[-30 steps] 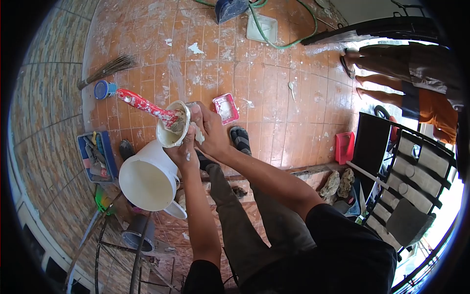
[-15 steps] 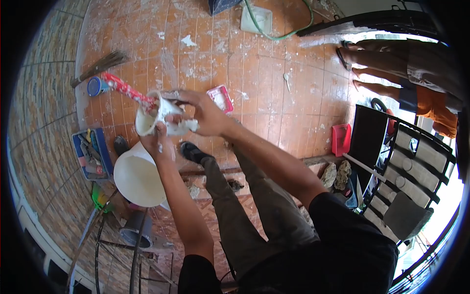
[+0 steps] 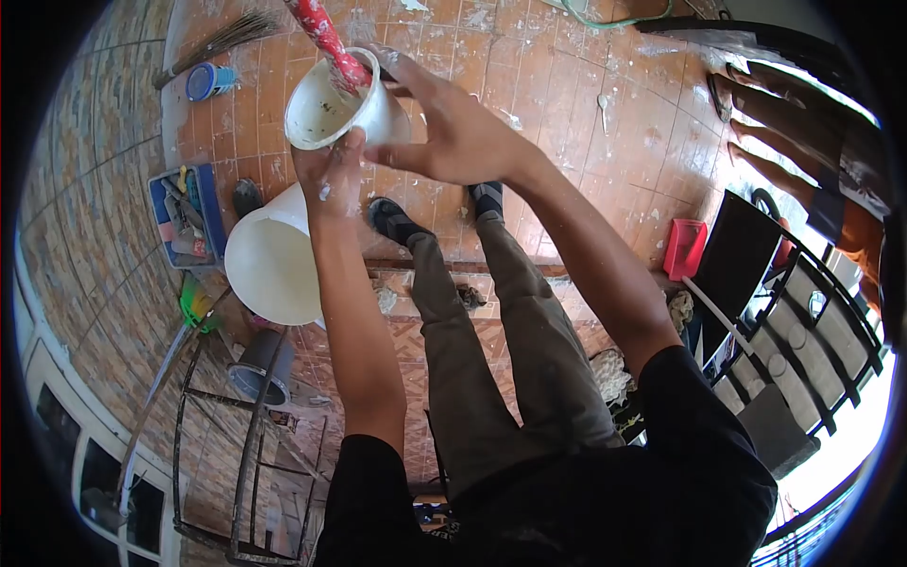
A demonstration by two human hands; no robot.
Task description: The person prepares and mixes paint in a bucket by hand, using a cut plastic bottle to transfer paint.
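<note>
A small white cup (image 3: pixel 326 109), smeared inside, is raised in front of me. My left hand (image 3: pixel 331 175) grips it from below at its near rim. A red, paint-spattered tool handle (image 3: pixel 328 38) sticks up and away out of the cup. My right hand (image 3: pixel 444 128) lies with spread fingers against the cup's right side, its fingertips near the rim by the tool. Below the cup on the floor stands a large white bucket (image 3: pixel 269 265).
A blue tray of tools (image 3: pixel 184 215), a blue-lidded can (image 3: pixel 203 80) and a broom (image 3: pixel 222 40) lie at the left on the splattered tile floor. Metal frames (image 3: pixel 246 435) stand lower left. A red box (image 3: pixel 685 248) and another person's legs (image 3: pixel 784 113) are at the right.
Both hands have lifted the cup up and farther from me. The tool handle now points upward instead of to the left. My right hand has spread open along the cup's side.
</note>
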